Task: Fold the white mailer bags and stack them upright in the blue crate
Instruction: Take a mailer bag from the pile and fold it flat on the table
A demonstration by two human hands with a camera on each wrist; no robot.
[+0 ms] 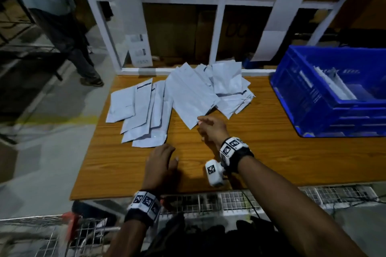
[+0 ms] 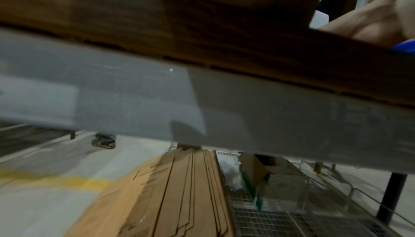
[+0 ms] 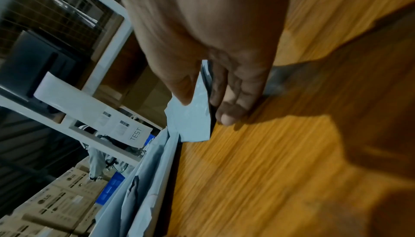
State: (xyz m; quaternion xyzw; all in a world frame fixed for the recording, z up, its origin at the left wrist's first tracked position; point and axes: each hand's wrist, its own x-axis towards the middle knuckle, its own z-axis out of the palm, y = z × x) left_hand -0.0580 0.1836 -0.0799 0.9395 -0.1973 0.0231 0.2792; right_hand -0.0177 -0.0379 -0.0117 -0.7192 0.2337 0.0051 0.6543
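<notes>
Several white mailer bags (image 1: 146,108) lie spread flat across the far half of the wooden table (image 1: 271,158). My right hand (image 1: 200,120) pinches the near corner of the big top bag (image 1: 192,96); in the right wrist view the thumb and fingers of that hand (image 3: 205,109) close on the bag's corner (image 3: 191,125). My left hand (image 1: 172,153) rests on the table near the front edge, fingers relaxed and holding nothing. The blue crate (image 1: 313,110) stands at the table's right end with a few folded bags (image 1: 334,85) upright inside.
A white rack frame (image 1: 219,27) with cardboard boxes rises behind the table. A person (image 1: 62,27) stands on the floor at the far left. A wire cart (image 1: 229,200) sits below the table's front edge. Flat cardboard sheets (image 2: 191,196) lie under the table.
</notes>
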